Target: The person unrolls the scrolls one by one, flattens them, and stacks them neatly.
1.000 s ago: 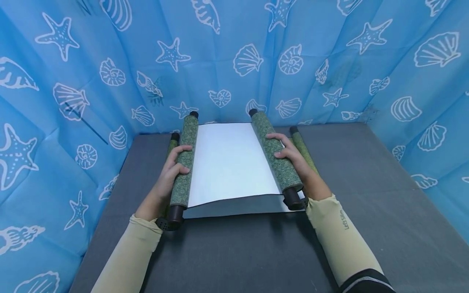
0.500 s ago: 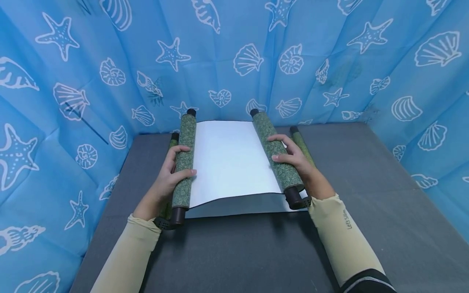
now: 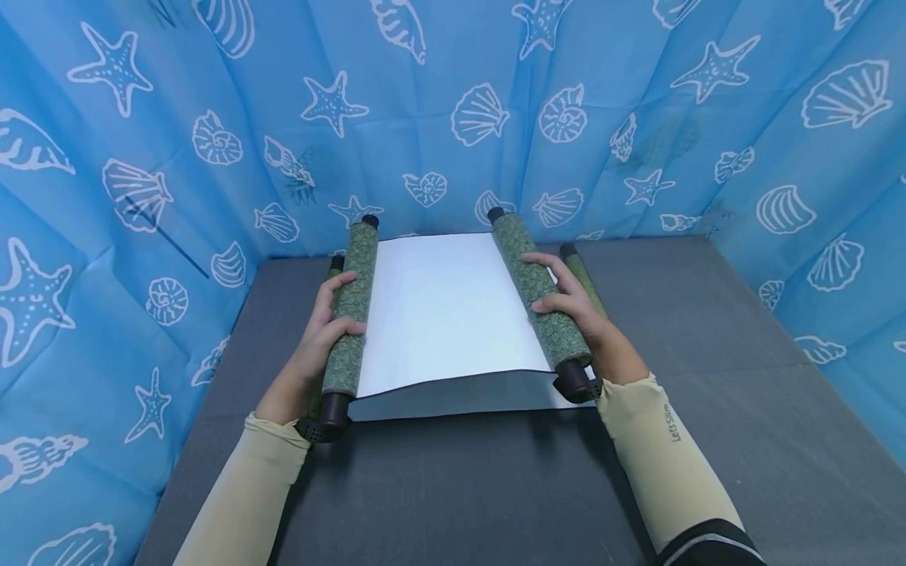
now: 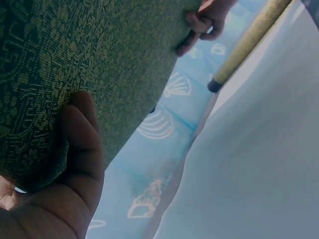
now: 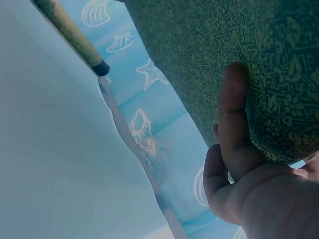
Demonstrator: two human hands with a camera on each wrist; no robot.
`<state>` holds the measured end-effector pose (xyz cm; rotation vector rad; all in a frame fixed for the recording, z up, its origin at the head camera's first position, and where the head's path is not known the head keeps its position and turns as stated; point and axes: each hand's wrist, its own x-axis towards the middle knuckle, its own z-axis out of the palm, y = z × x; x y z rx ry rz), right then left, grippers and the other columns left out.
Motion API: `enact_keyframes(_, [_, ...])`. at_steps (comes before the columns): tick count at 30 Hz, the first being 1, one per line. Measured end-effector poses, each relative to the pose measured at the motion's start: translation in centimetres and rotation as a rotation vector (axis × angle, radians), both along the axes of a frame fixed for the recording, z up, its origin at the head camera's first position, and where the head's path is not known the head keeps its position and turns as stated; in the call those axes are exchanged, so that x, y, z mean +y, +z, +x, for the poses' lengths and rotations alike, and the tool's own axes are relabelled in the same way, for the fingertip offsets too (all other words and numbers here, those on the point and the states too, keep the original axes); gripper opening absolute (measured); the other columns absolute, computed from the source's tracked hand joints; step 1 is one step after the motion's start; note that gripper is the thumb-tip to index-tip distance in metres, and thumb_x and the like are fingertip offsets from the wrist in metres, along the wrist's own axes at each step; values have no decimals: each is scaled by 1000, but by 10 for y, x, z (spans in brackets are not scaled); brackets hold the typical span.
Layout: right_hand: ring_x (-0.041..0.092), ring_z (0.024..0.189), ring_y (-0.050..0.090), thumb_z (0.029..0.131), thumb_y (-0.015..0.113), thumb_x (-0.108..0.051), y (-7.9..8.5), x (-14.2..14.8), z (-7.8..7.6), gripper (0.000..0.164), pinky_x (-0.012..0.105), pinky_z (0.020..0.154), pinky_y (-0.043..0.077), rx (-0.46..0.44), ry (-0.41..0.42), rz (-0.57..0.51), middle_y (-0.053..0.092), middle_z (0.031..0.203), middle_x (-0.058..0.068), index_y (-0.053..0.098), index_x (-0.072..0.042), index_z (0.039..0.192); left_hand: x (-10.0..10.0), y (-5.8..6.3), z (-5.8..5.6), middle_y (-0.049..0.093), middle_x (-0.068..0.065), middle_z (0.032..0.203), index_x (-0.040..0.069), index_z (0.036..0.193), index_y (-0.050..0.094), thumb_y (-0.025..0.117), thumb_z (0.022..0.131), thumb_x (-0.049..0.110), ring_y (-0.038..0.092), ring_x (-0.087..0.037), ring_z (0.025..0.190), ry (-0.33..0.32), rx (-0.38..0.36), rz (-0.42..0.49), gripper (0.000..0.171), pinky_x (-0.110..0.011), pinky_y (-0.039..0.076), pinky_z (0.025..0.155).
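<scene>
A hanging scroll is held up partly unrolled, its white face (image 3: 439, 306) upward between two green rolls with dark knobs. My left hand (image 3: 314, 346) grips the left roll (image 3: 348, 299), thumb across the top. My right hand (image 3: 583, 310) grips the right roll (image 3: 534, 283) the same way. Fingers (image 4: 82, 134) curl against the scroll's patterned green back (image 4: 129, 55) in the left wrist view. Right-hand fingers (image 5: 234, 119) press under that fabric (image 5: 199, 45) in the right wrist view. A second open scroll's pale sheet (image 3: 460, 398) lies below, largely hidden.
The lower scroll's olive rollers show beyond my hands, the right roller (image 3: 586, 279) more than the left one (image 3: 336, 267). Grey cloth covers the table (image 3: 453, 487). A blue curtain (image 3: 396, 141) with white shells and starfish hangs along the back and sides.
The two green rolls have moved slightly apart, the left one leftward and the right one rightward, showing a wider white face. My left thumb has shifted on its roll.
</scene>
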<state>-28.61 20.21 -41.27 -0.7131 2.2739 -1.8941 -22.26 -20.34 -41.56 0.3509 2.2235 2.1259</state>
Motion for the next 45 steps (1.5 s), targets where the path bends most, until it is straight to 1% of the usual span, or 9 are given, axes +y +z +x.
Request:
enact_keyframes(4, [36, 161, 11, 84, 53, -4, 1, 2, -2, 78, 44, 114, 30, 26, -7, -1, 21, 171, 24, 34, 8, 159, -1, 1, 0, 31, -20, 154, 24, 166, 17, 43, 96, 0, 51, -23, 118, 17, -51, 35, 78, -30, 53, 89])
enact_keyframes(12, [33, 159, 18, 90, 44, -5, 3, 8, -4, 75, 32, 106, 33, -9, 3, -25, 22, 174, 18, 31, 3, 164, -3, 3, -2, 23, -12, 159, 23, 167, 17, 36, 94, 5, 39, -24, 127, 47, -53, 110, 78, -30, 43, 97])
enact_keyframes(19, [33, 163, 11, 91, 41, -9, 1, 10, -5, 72, 58, 124, 15, -3, -10, -39, 25, 172, 20, 33, 5, 161, -6, 0, -1, 25, -10, 158, 21, 166, 24, 32, 96, 5, 40, -25, 128, -3, 3, 134, 72, -29, 45, 97])
enact_keyframes(23, [21, 145, 37, 92, 46, -6, 0, 8, -3, 64, 39, 118, 32, -35, -32, -82, 35, 160, 15, 41, 3, 155, -7, -2, -1, 35, -12, 151, 21, 162, 30, 40, 96, -2, 50, -23, 120, 1, 21, 95, 71, -29, 53, 90])
enact_keyframes(28, [10, 102, 58, 96, 57, -1, -1, 7, 0, 54, 23, 83, 55, -78, -20, -119, 36, 152, 10, 48, -9, 149, -7, -6, -2, 38, -12, 153, 17, 160, 33, 55, 95, -9, 54, -21, 123, -1, 88, 28, 72, -35, 57, 92])
enact_keyframes(32, [13, 119, 50, 97, 65, -5, 0, 8, 3, 58, 26, 85, 53, -108, -48, -59, 21, 170, 4, 48, -14, 152, -7, -10, -3, 25, -7, 167, 9, 158, 34, 68, 94, -7, 28, -23, 153, 25, 162, -43, 74, -47, 27, 127])
enact_keyframes(36, [17, 139, 33, 95, 66, -4, 0, 10, 3, 66, 28, 98, 45, -100, -63, -48, 23, 172, 5, 45, -11, 157, -9, -12, -4, 23, -12, 170, 1, 156, 33, 70, 92, -9, 5, -27, 165, 37, 191, -61, 75, -58, -2, 133])
enact_keyframes(42, [14, 121, 50, 92, 58, 4, -1, 14, -1, 66, 24, 94, 49, -67, -39, -109, 43, 148, 6, 46, -10, 156, -10, -10, -4, 23, -14, 170, 2, 158, 30, 69, 92, -10, 4, -27, 165, 46, 193, -70, 77, -52, 0, 134])
enact_keyframes(45, [17, 107, 56, 93, 54, 6, 1, 16, -2, 66, 25, 82, 56, -93, -20, -140, 47, 136, 6, 47, -14, 155, -11, -8, -4, 26, -10, 166, 10, 160, 30, 67, 94, -9, 27, -26, 154, 44, 144, -55, 78, -46, 29, 125])
